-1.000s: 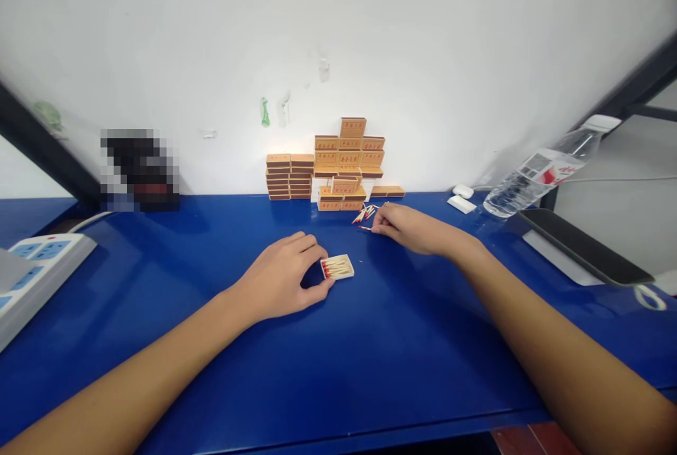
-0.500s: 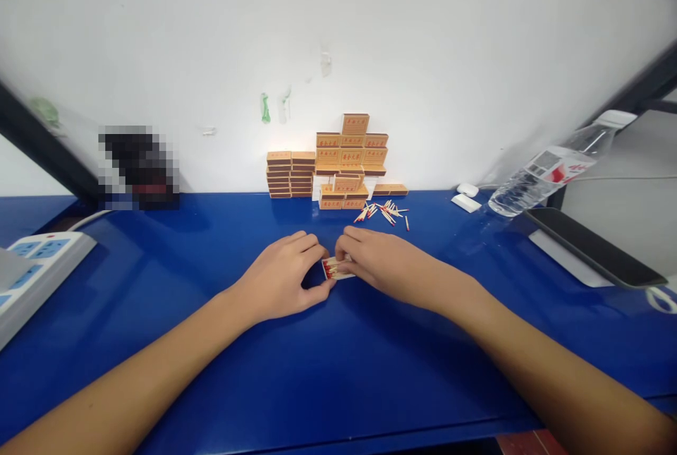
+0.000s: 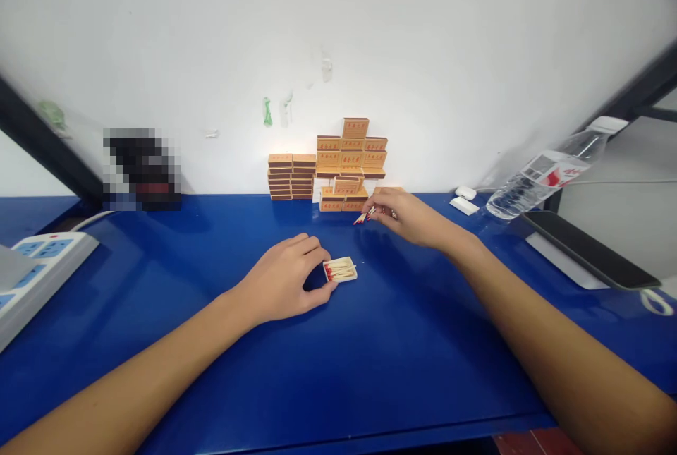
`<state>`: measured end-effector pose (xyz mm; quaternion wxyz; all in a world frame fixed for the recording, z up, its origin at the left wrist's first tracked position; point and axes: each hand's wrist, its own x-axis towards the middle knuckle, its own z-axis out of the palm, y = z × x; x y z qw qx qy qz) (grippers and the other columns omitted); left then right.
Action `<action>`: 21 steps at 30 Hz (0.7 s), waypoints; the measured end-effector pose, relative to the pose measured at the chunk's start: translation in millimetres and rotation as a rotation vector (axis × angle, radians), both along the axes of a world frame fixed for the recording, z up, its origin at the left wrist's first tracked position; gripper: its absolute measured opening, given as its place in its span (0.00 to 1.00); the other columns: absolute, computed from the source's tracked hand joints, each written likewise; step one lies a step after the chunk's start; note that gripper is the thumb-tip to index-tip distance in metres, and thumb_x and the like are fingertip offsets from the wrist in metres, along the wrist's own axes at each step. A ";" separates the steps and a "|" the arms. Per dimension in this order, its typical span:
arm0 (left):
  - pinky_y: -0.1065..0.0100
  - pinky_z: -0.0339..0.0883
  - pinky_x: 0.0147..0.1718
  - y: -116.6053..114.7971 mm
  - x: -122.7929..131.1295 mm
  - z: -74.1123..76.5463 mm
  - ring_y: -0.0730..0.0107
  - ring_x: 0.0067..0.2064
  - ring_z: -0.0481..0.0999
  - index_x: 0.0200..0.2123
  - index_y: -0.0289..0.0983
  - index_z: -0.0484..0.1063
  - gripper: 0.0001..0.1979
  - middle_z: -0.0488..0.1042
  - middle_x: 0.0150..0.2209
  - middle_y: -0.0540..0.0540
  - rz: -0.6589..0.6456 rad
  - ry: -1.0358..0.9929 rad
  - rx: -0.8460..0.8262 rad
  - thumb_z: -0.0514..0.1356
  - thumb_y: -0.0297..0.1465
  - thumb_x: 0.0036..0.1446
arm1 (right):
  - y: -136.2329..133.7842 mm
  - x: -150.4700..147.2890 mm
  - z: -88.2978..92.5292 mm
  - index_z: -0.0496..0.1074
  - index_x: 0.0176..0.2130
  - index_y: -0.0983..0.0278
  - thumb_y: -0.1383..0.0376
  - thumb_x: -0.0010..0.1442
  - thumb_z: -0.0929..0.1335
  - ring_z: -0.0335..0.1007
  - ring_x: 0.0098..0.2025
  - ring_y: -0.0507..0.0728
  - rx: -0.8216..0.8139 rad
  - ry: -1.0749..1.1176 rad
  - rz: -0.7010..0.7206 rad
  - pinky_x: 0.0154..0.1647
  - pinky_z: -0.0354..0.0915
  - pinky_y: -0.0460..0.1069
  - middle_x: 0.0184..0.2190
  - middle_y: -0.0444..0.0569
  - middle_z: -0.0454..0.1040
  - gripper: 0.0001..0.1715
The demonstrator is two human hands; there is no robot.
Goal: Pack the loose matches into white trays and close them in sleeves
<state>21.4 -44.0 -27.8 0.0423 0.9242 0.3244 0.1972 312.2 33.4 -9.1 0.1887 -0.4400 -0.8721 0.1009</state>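
A small white matchbox tray (image 3: pixel 348 278) lies on the blue table, filled with red-headed matches (image 3: pixel 341 269). My left hand (image 3: pixel 288 275) grips the tray's left end, thumb at the near side and fingers at the far side. Farther back, my right hand (image 3: pixel 399 214) is over the loose matches (image 3: pixel 360 219), its fingers curved and apart. Some matches show through the gap between thumb and fingers; the hand hides the rest of the pile. Behind, orange matchboxes (image 3: pixel 351 159) are built up in a stepped stack against the wall.
Left of the stepped stack stand two columns of matchboxes (image 3: pixel 291 178). A power strip (image 3: pixel 47 278) lies at the left. On the right are a white case (image 3: pixel 465 201), a tilted plastic bottle (image 3: pixel 550 169) and a dark phone-like slab (image 3: pixel 592 247).
My right hand has left the tray and moved back and to the right, over the loose matches. My left hand keeps its grip on the tray.
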 end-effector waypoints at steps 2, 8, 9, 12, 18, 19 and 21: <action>0.57 0.72 0.45 0.1 0.1 -0.2 0.59 0.43 0.75 0.45 0.36 0.75 0.12 0.76 0.40 0.44 0.001 0.001 -0.002 0.61 0.39 0.66 | 10.3 2.7 -7.6 0.76 0.52 0.64 0.67 0.68 0.65 0.69 0.41 0.59 0.012 -0.068 0.007 0.44 0.63 0.51 0.43 0.55 0.73 0.16; 0.57 0.73 0.44 1.8 0.5 -0.3 0.59 0.42 0.75 0.45 0.36 0.75 0.12 0.76 0.40 0.44 0.000 -0.004 0.009 0.61 0.38 0.66 | 18.3 -3.2 -18.5 0.75 0.44 0.66 0.65 0.70 0.65 0.68 0.39 0.58 -0.037 -0.128 -0.067 0.41 0.61 0.50 0.41 0.54 0.73 0.10; 0.57 0.73 0.44 1.9 0.3 -0.5 0.59 0.42 0.75 0.45 0.36 0.75 0.12 0.76 0.40 0.44 0.000 -0.005 0.008 0.61 0.38 0.66 | 18.6 -3.5 -19.0 0.74 0.43 0.66 0.64 0.70 0.65 0.68 0.39 0.58 -0.048 -0.132 -0.076 0.41 0.61 0.50 0.41 0.54 0.73 0.09; 0.57 0.73 0.45 1.8 -0.5 -1.2 0.59 0.43 0.75 0.45 0.36 0.75 0.12 0.76 0.41 0.43 0.004 -0.002 0.003 0.61 0.38 0.66 | 18.5 -3.4 -20.6 0.72 0.41 0.65 0.62 0.71 0.64 0.69 0.40 0.58 -0.080 -0.127 -0.061 0.42 0.62 0.50 0.42 0.55 0.74 0.10; 0.57 0.73 0.45 1.4 -0.4 0.2 0.59 0.43 0.75 0.45 0.36 0.75 0.12 0.76 0.40 0.43 0.000 0.006 0.004 0.61 0.38 0.66 | 9.9 -9.2 -22.5 0.70 0.40 0.64 0.61 0.72 0.62 0.71 0.41 0.59 -0.126 -0.124 -0.029 0.42 0.64 0.51 0.43 0.56 0.74 0.11; 0.57 0.73 0.45 1.5 -0.2 0.7 0.59 0.43 0.75 0.45 0.36 0.75 0.12 0.76 0.40 0.44 0.000 0.004 0.005 0.61 0.38 0.66 | 7.6 -10.8 -21.3 0.69 0.39 0.64 0.61 0.73 0.62 0.71 0.41 0.59 -0.132 -0.121 -0.033 0.42 0.64 0.51 0.43 0.56 0.74 0.11; 0.57 0.73 0.45 1.9 -0.1 1.3 0.59 0.42 0.75 0.44 0.36 0.74 0.12 0.76 0.40 0.43 0.000 0.001 0.003 0.61 0.38 0.66 | 1.1 -13.8 -16.2 0.69 0.39 0.64 0.62 0.72 0.62 0.70 0.41 0.59 -0.143 -0.111 -0.047 0.43 0.64 0.52 0.43 0.56 0.74 0.11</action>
